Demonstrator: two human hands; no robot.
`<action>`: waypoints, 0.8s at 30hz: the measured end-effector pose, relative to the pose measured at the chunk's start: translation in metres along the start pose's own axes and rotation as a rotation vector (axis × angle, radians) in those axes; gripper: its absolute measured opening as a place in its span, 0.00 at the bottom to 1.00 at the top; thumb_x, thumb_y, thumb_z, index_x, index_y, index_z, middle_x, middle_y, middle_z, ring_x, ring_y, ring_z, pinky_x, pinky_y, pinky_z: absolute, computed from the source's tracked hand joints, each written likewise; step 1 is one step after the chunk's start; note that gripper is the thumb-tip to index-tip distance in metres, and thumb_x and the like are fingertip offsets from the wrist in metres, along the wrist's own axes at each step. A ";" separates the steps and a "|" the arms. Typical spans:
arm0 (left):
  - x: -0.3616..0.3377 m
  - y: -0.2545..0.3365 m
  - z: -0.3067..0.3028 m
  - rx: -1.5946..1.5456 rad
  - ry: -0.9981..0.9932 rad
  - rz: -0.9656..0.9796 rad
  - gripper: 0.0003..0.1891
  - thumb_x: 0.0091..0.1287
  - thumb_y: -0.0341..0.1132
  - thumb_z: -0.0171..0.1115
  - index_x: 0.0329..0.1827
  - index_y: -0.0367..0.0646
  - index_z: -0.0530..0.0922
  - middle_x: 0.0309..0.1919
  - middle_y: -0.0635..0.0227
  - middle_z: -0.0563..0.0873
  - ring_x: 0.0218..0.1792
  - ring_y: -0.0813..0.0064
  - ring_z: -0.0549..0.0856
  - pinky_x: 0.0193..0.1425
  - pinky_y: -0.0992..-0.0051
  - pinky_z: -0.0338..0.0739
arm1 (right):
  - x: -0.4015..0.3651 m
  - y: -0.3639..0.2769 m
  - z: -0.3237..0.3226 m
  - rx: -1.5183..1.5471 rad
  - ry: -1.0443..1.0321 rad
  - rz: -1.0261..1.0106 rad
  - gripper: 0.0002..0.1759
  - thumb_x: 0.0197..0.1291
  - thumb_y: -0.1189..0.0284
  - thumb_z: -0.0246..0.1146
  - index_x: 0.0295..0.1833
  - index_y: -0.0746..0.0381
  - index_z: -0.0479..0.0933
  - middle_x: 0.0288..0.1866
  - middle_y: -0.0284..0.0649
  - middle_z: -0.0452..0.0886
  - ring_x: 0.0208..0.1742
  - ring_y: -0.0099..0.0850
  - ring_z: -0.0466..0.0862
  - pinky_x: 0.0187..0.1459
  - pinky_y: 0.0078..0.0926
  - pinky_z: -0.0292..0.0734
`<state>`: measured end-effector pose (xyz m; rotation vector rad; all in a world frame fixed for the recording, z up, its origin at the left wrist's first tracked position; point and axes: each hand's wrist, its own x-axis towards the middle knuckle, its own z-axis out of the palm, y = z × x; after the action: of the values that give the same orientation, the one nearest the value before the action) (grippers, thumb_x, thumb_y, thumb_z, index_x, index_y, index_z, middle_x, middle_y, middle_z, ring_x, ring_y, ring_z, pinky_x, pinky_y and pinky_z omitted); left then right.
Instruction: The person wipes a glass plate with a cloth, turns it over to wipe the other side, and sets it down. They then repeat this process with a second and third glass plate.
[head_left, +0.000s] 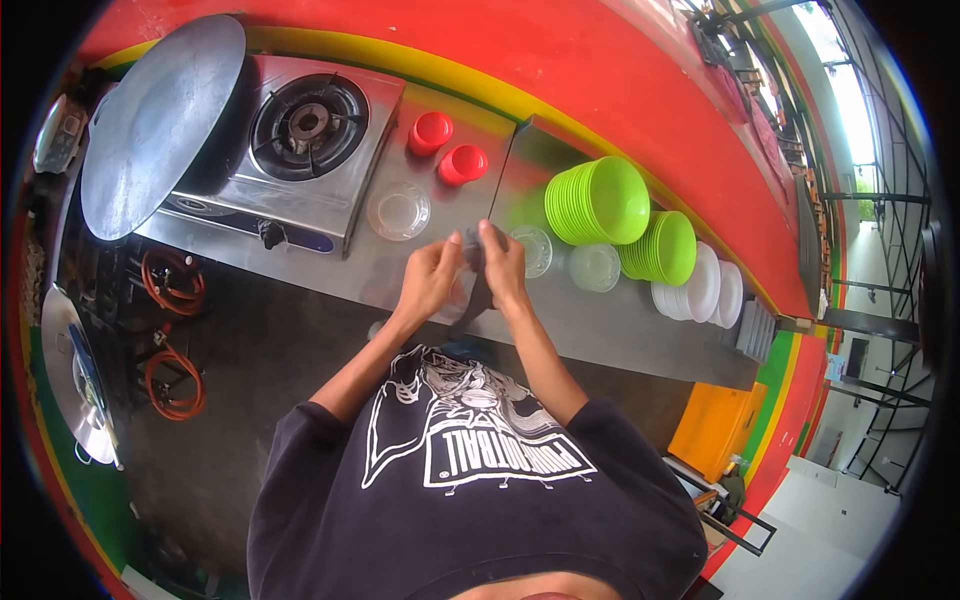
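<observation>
A dark grey cloth (pixel 482 290) hangs between my hands in front of the steel counter. My right hand (pixel 505 268) pinches its upper part with thumb and fingers. My left hand (pixel 428 282) is closed at the cloth's other side, its fingertips on the upper edge. A clear plastic bowl (pixel 399 211) stands just beyond my left hand. Past my right hand are a clear round lid or bowl (pixel 534 250) and another clear bowl (pixel 596 267). Two red cups (pixel 463 165) stand farther back.
A steel gas stove (pixel 360 110) is at the left, with a large wok (pixel 165 125) tilted over its left side. Stacked green bowls (pixel 618 200) and white bowls (pixel 690 290) line the counter's right. Orange hoses (pixel 175 385) hang below, and an orange cabinet (pixel 712 430) stands at the right.
</observation>
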<state>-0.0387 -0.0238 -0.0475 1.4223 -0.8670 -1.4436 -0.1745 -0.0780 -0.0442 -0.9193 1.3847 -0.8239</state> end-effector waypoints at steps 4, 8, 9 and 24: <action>-0.001 -0.015 0.009 -0.171 0.126 0.116 0.29 0.84 0.52 0.45 0.32 0.33 0.75 0.19 0.64 0.82 0.21 0.80 0.80 0.26 0.75 0.75 | 0.009 0.006 0.000 0.443 0.183 0.195 0.21 0.74 0.56 0.62 0.44 0.66 0.85 0.33 0.32 0.82 0.38 0.25 0.81 0.42 0.27 0.76; -0.004 -0.005 0.004 -0.211 0.115 -0.119 0.30 0.83 0.53 0.44 0.31 0.33 0.74 0.21 0.59 0.85 0.19 0.73 0.85 0.22 0.71 0.79 | 0.002 0.018 -0.008 -0.152 0.116 -0.144 0.23 0.74 0.56 0.61 0.40 0.67 0.82 0.32 0.34 0.82 0.35 0.26 0.80 0.38 0.29 0.73; -0.003 0.002 -0.001 -0.134 0.099 -0.121 0.31 0.83 0.51 0.45 0.32 0.29 0.76 0.20 0.55 0.86 0.18 0.67 0.87 0.21 0.67 0.81 | 0.002 0.023 -0.009 -0.235 0.113 -0.231 0.22 0.73 0.56 0.62 0.38 0.67 0.81 0.28 0.35 0.81 0.31 0.25 0.78 0.34 0.31 0.71; -0.012 -0.010 0.020 -0.329 -0.011 -0.074 0.27 0.84 0.51 0.46 0.41 0.31 0.79 0.30 0.59 0.89 0.26 0.76 0.85 0.31 0.74 0.80 | -0.005 0.026 -0.028 -0.096 0.192 -0.132 0.23 0.74 0.55 0.61 0.43 0.68 0.81 0.34 0.34 0.81 0.37 0.23 0.77 0.40 0.27 0.73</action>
<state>-0.0608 -0.0116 -0.0505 1.2091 -0.5563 -1.5689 -0.2042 -0.0634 -0.0648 -1.0357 1.5526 -0.9730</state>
